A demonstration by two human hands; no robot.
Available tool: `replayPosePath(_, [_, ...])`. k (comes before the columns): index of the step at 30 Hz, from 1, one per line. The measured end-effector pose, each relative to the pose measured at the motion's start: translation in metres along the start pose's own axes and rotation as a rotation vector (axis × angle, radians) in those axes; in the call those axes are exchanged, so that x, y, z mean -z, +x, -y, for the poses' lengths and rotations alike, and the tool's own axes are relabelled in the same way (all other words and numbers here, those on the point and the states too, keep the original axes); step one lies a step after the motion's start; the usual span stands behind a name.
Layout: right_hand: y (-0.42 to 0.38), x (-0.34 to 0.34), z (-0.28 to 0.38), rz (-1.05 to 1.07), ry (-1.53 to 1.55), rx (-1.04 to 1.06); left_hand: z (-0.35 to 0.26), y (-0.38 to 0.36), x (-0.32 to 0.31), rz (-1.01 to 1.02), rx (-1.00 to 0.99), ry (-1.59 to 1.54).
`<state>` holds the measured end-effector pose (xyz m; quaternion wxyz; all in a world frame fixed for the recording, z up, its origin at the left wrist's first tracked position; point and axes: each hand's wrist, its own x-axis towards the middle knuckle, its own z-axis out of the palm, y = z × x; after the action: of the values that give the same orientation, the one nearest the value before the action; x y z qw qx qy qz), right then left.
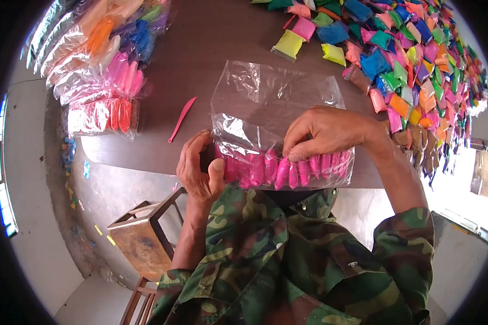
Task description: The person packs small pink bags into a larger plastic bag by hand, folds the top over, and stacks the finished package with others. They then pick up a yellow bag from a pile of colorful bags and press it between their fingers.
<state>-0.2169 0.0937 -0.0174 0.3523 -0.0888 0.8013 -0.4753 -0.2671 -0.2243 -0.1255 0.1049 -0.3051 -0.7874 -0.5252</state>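
A clear plastic bag lies at the table's near edge, its loose upper part spread flat away from me. Inside its lower part, bright pink packets stand side by side in a row. My left hand is curled around the bag's left end, thumb on the near side and fingers behind. Over the row, my right hand has thumb and fingertips pinched together at the top of one pink packet. Its other fingers are folded, and the exact grip is partly hidden.
A pink plastic knife lies left of the bag. Filled bags of red packets and other colours are stacked at the left. Many loose colourful packets are heaped at the right. A wooden stool stands below the table.
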Motion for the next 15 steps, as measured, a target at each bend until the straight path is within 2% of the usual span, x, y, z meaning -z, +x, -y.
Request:
replayPosePath(2, [0.003, -0.001, 0.003, -0.005, -0.029, -0.047, -0.002, 0.001, 0.0, 0.004, 0.01, 0.004])
replayPosePath(7, [0.005, -0.003, -0.007, -0.036, 0.01, 0.01, -0.006, 0.002, 0.002, 0.018, 0.027, 0.02])
replayPosePath(14, [-0.037, 0.013, -0.011, -0.274, -0.17, -0.025, -0.005, -0.001, 0.003, 0.043, 0.064, 0.044])
replayPosePath(15, [-0.041, 0.014, -0.016, -0.255, -0.157, -0.018, -0.004, -0.001, 0.002, 0.042, 0.053, 0.06])
